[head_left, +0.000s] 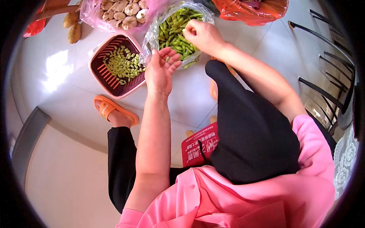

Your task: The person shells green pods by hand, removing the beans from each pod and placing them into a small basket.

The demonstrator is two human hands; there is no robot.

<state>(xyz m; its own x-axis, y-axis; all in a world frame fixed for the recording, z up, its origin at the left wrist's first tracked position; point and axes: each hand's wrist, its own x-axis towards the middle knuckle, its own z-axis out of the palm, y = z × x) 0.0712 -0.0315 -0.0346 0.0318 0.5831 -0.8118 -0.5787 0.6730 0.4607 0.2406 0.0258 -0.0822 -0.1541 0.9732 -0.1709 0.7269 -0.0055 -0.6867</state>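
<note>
Left hand [159,72]'s open, palm up, one shelled bean [167,59] sitting on the fingers. Right hand [203,37] is pinched around a pale bit [184,30], too small to make out, over edamame pods [175,27] in a clear plastic bag [208,13]. Shelled edamame [123,64] sit in the pink basket [102,88] just beside the left hand, garlic bulbs [129,21] beyond.

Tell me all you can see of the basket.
The basket is squarish with rounded corners, apparently plastic: pink rim, dark inside, pink showing through slots. It sits upright on the tiled floor, turned cornerwise in view. Shelled green beans lie loosely inside. At its right, the clear bag of pods seems to touch it; the left hand is close by.
</note>
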